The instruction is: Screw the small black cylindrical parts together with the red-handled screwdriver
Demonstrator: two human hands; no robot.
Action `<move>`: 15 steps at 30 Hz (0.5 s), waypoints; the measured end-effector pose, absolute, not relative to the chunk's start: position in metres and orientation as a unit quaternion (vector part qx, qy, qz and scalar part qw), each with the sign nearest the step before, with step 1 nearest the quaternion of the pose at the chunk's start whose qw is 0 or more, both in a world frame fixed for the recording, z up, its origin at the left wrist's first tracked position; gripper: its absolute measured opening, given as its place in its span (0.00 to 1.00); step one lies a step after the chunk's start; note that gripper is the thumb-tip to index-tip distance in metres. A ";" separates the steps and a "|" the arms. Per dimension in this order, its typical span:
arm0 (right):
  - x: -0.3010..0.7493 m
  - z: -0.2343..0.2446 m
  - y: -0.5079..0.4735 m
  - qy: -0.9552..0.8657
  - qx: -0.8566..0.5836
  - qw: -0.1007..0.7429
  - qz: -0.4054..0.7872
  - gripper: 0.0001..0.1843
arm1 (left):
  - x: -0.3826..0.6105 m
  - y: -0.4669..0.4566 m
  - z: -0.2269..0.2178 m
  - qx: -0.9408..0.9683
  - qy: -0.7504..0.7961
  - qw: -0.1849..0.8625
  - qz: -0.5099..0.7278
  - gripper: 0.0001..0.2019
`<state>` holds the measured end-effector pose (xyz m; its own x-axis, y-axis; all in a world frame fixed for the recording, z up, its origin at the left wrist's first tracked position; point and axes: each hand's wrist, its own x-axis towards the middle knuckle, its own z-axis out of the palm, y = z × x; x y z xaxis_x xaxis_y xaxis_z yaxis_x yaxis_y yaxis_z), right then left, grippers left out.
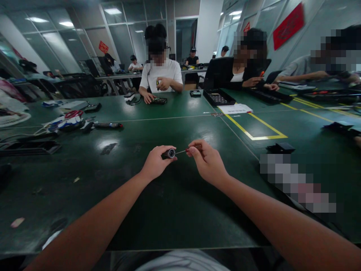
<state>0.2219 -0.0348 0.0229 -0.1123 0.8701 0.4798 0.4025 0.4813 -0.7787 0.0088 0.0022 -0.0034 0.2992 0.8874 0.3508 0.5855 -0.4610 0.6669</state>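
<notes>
At the middle of the frame, the left hand (156, 162) is curling half-open fingers around a dark, round tube (170, 153), likely keeping it steady. To its right, a driver (187, 150) is pointing its thin, straight metal rod at the tube, and the right hand (208, 161) is pinching the reddish handle with closed fingers, maybe for careful aim.
</notes>
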 end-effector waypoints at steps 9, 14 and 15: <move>0.224 0.023 -0.034 -0.687 -0.457 0.511 0.239 0.08 | 0.008 0.002 -0.004 0.781 0.477 0.201 0.350 0.17; 0.224 0.025 -0.034 -0.704 -0.446 0.496 0.244 0.07 | 0.008 0.002 -0.006 0.783 0.472 0.206 0.349 0.17; 0.224 0.025 -0.034 -0.709 -0.445 0.489 0.245 0.07 | 0.008 0.002 -0.006 0.782 0.471 0.209 0.351 0.17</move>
<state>0.2240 -0.0344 0.0249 -0.1258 0.8703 0.4761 0.3917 0.4845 -0.7822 0.0083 0.0020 -0.0060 0.3092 0.8834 0.3521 0.5903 -0.4686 0.6572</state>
